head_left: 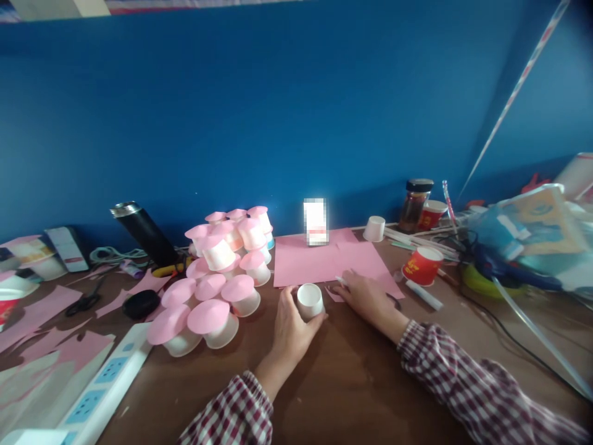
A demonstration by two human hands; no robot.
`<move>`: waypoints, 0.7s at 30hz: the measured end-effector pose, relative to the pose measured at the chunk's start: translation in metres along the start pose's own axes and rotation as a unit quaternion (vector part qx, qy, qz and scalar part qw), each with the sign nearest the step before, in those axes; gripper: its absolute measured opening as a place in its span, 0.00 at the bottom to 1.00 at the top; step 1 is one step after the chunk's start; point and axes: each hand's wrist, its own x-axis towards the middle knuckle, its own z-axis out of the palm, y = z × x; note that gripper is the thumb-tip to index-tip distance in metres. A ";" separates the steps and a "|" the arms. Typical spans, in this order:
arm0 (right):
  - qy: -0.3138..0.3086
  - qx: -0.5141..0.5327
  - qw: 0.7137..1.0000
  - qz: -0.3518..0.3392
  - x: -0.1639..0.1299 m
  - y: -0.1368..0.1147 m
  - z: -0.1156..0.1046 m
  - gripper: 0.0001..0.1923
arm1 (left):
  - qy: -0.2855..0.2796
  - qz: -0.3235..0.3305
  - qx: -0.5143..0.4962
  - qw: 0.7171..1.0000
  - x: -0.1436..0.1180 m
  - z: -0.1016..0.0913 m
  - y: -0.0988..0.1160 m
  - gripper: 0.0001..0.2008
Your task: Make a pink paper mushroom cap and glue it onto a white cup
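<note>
At table's near middle, left hand [290,324] curled around upright white cup [309,300], right hand [365,296] flat just right, pinching a pen [341,281] on pink paper [324,259].

Left of the left hand [290,327] stands one heap of pink-topped cups [222,272], about fifteen, the rear ones too crowded to count surely. That hand grips one white cup [309,301]. Beyond the right hand [365,295] lies one pink sheet [319,259]; farther right stand two red cups [422,266] and one jar [414,205].
</note>
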 end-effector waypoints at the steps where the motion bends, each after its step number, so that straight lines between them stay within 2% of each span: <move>1: 0.005 0.002 1.000 0.000 0.000 0.000 0.000 0.12 | 0.006 -0.004 0.000 1.000 0.000 0.000 -0.001 0.32; 8: 0.088 0.055 0.995 0.001 -0.008 0.000 0.009 0.10 | 0.010 -0.010 -0.026 1.000 0.001 -0.001 -0.001 0.32; 13: 0.132 0.116 0.983 -0.046 -0.018 -0.005 0.008 0.08 | 0.001 0.011 -0.052 0.999 0.002 -0.003 0.003 0.27; 18: 0.209 0.226 0.949 -0.075 -0.023 -0.014 0.005 0.09 | -0.016 -0.001 -0.060 0.998 0.002 -0.006 0.004 0.25; 21: 0.227 0.241 0.939 -0.092 -0.026 -0.017 0.009 0.08 | -0.020 -0.005 -0.065 0.998 0.002 -0.005 0.002 0.25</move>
